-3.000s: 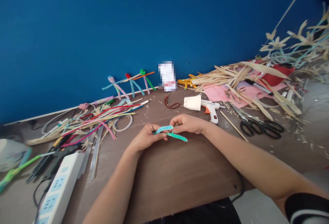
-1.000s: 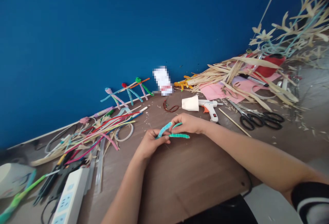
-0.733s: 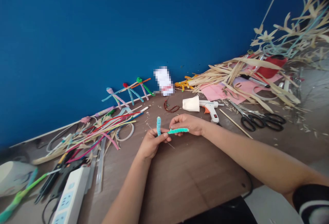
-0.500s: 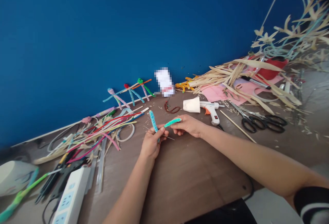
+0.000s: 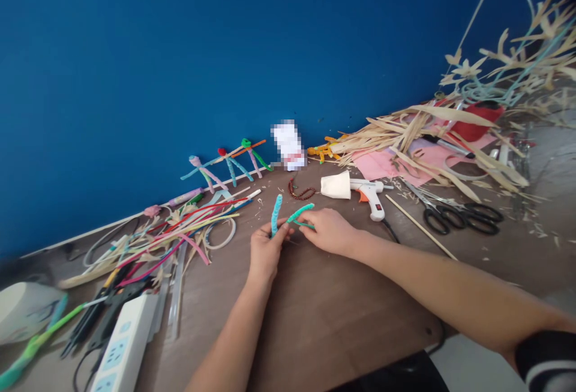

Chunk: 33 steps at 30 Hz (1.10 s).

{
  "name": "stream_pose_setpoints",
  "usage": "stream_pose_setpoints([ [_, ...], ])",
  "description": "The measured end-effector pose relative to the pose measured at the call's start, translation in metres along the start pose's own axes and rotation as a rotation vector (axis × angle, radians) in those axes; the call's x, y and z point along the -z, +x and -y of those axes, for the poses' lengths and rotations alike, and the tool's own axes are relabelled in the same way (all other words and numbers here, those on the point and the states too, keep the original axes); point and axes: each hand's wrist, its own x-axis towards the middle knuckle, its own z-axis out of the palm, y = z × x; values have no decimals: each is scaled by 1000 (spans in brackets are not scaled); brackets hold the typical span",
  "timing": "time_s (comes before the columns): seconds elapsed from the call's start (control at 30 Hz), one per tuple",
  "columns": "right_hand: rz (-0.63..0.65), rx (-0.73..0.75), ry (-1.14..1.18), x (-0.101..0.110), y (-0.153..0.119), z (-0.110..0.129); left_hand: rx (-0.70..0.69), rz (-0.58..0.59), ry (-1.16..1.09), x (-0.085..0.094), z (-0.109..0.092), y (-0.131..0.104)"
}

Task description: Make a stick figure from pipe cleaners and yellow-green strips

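Note:
My left hand [image 5: 266,249] pinches a fuzzy light-blue stem [image 5: 276,215], which points up from the fingers, along with the near end of a teal-green stem [image 5: 300,213]. To its right, my right hand [image 5: 330,230] has its fingers closed on a thin green strand that runs back toward the teal-green stem. Both hands are above the brown table [image 5: 315,320]. Just beyond them are a string of brown beads [image 5: 302,192] and a white glue gun [image 5: 372,194] with a white cup [image 5: 336,185] at its left.
Coloured stems [image 5: 180,230], a tape ring [image 5: 222,234] and a power strip [image 5: 121,344] lie left. Stem figures [image 5: 229,164] lean on the blue wall. Scissors [image 5: 454,212], a thin stick [image 5: 420,227], pink paper [image 5: 382,165] and dry husks [image 5: 405,131] are right.
The light-blue stem has swung to the right and stands more upright. My right hand has shifted a little right and down, and a thin green strand now shows at its fingers.

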Motion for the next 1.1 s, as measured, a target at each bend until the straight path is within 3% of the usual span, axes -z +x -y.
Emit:
stream_pose_setpoints([
  [0.17,4,119,-229,4,-3,2,8,-2,28,0,0,1],
  [0.37,-149,253,-155,8,-3,3,43,60,45,1,-1,1],
  [0.5,-173,203,29,7,-1,-1,85,73,-61,2,-1,1],
  [0.67,-150,147,103,-1,-1,-5,229,124,-356,7,-5,3],
  [0.87,-266,86,534,-8,3,0,428,269,-541,6,-9,0],
  [1.1,-181,-112,629,-12,7,-3,247,227,-352,-1,-4,-4],
])
